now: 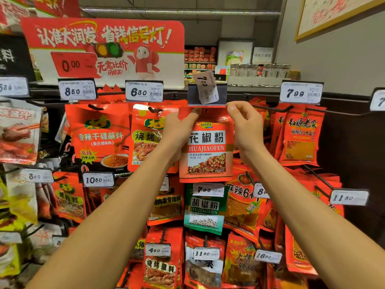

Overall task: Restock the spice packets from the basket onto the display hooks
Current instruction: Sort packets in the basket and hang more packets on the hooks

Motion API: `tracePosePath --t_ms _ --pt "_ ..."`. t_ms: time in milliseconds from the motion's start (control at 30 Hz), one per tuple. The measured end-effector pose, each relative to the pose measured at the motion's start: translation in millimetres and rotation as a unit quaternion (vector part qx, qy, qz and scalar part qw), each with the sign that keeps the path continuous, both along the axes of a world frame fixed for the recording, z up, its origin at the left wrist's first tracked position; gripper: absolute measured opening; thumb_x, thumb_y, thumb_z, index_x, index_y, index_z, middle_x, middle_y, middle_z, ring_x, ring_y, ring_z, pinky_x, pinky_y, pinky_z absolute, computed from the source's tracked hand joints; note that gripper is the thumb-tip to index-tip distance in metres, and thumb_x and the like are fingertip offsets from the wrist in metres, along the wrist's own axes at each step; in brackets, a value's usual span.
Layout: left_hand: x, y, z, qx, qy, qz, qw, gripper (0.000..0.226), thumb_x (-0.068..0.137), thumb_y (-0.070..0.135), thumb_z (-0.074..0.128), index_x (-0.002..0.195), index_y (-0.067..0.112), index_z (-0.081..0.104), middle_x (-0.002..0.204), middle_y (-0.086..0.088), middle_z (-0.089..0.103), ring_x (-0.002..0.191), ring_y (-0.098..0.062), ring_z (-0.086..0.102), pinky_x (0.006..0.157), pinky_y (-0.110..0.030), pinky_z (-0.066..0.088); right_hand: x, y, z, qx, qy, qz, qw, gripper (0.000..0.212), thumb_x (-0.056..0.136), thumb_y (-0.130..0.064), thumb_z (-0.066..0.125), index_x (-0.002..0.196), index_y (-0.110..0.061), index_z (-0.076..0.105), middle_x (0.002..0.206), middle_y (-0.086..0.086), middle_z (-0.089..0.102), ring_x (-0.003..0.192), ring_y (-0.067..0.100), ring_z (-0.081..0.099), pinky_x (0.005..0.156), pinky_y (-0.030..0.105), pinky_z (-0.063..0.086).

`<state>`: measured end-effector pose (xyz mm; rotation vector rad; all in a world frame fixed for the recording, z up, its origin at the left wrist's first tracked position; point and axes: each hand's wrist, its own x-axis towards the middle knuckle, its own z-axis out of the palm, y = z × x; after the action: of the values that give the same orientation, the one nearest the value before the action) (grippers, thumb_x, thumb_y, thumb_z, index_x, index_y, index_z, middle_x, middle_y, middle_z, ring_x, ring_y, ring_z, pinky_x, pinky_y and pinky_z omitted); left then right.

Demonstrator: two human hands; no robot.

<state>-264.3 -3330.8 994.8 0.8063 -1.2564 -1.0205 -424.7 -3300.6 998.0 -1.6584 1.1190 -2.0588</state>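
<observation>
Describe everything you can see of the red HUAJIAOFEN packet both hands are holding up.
The HUAJIAOFEN packet is a flat, glossy red pouch, seemingly foil or plastic, upright and facing the camera. Its white label carries black characters, a red HUAJIAOFEN band and a picture of red peppercorns. A small hang hole sits in the top strip, just below the dark tag holder. The left hand pinches the top left corner; the right hand holds the top right edge.

Price-tag holder (pixel 206 94) blocks above the red packet (pixel 206 150), neighbouring packets crowd its sides
</observation>
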Motion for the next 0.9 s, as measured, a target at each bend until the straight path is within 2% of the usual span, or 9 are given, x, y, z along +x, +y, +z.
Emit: tracePosePath --t_ms 300,400,500,600,667,700,733,833,900 --pt "-3.9 -5.6 6.0 0.025 0.016 0.024 0.999 0.014 0.087 0.034 0.075 0.086 0.023 0.066 0.074 -0.004 0.078 0.065 -0.025 0.077 0.053 -0.032 0.059 5.4 -13.8 7.2 0.062 0.031 -0.076 0.995 0.014 0.095 -0.026 0.065 0.084 -0.034 0.065 0.086 -0.003 0.073 0.085 0.02 0.071 0.077 0.049 0.061" --pt "-7.3 -9.3 4.6 0.043 -0.001 0.043 0.998 0.018 0.089 0.035 0.074 0.083 0.02 0.065 0.07 -0.003 0.077 0.063 -0.024 0.076 0.053 -0.031 0.058 5.1 -23.1 7.1 0.1 0.03 -0.091 0.99 0.013 0.095 -0.025 0.064 0.085 -0.032 0.065 0.086 -0.001 0.072 0.086 0.021 0.07 0.081 0.051 0.059" --pt "-6.7 -11.7 -2.9 0.013 -0.047 0.091 0.995 0.027 0.088 0.046 0.073 0.079 0.022 0.066 0.066 0.004 0.075 0.06 -0.017 0.074 0.051 -0.028 0.054 -0.3 -26.8 -3.6 0.103 0.008 -0.076 0.992 0.007 0.096 -0.028 0.064 0.093 -0.033 0.062 0.067 -0.005 0.069 0.069 0.014 0.068 0.072 0.042 0.058" --pt "3.4 -18.6 -20.3 -0.068 -0.125 0.191 0.971 0.029 0.089 0.05 0.069 0.075 0.027 0.06 0.07 0.008 0.065 0.067 -0.014 0.062 0.063 -0.032 0.046 -5.3 -26.4 -17.0 0.111 0.018 -0.071 0.991 0.006 0.097 -0.036 0.063 0.096 -0.03 0.062 0.067 -0.006 0.071 0.07 0.01 0.07 0.074 0.041 0.058" --pt "9.6 -22.6 -26.8 -0.08 -0.148 0.24 0.956 0.019 0.091 0.049 0.068 0.097 0.032 0.063 0.092 0.009 0.064 0.085 -0.012 0.059 0.08 -0.032 0.046 -5.2 -27.5 -21.0 0.115 0.04 -0.078 0.989 0.028 0.097 -0.04 0.06 0.089 -0.014 0.066 0.068 -0.001 0.065 0.069 0.014 0.062 0.074 0.044 0.054" --pt "10.3 -24.6 -28.7 -0.078 -0.154 0.242 0.955 0.029 0.092 0.048 0.067 0.111 0.027 0.066 0.1 0.007 0.065 0.092 -0.013 0.059 0.085 -0.032 0.046 -4.1 -28.5 -20.8 0.113 0.048 -0.087 0.989 0.036 0.098 -0.04 0.059 0.082 -0.008 0.063 0.068 0.002 0.061 0.068 0.016 0.057 0.071 0.043 0.051" --pt "9.9 -27.8 -29.6 -0.078 -0.159 0.232 0.956 0.032 0.093 0.048 0.065 0.11 0.022 0.069 0.098 0.007 0.066 0.091 -0.013 0.06 0.084 -0.032 0.048 -3.3 -30.5 -19.7 0.112 0.052 -0.097 0.988 0.04 0.098 -0.04 0.059 0.077 -0.006 0.06 0.069 0.003 0.059 0.067 0.017 0.054 0.07 0.045 0.051" --pt "5.2 -36.7 -25.0 -0.064 -0.151 0.222 0.961 0.039 0.096 0.047 0.061 0.072 0.016 0.061 0.067 0.005 0.058 0.063 -0.014 0.052 0.061 -0.032 0.04 -1.6 -38.5 -12.7 0.126 0.056 -0.123 0.983 0.042 0.098 -0.039 0.059 0.073 -0.006 0.059 0.075 0.01 0.068 0.075 0.027 0.065 0.076 0.053 0.056" --pt "1.8 -44.4 -21.0 -0.02 -0.146 0.22 0.964 0.041 0.096 0.049 0.061 0.075 0.013 0.062 0.07 0.001 0.064 0.066 -0.018 0.057 0.06 -0.032 0.042 -1.9 -46.9 -9.3 0.154 0.044 -0.123 0.979 0.038 0.098 -0.039 0.06 0.078 -0.008 0.067 0.079 0.006 0.073 0.08 0.026 0.07 0.08 0.052 0.058"
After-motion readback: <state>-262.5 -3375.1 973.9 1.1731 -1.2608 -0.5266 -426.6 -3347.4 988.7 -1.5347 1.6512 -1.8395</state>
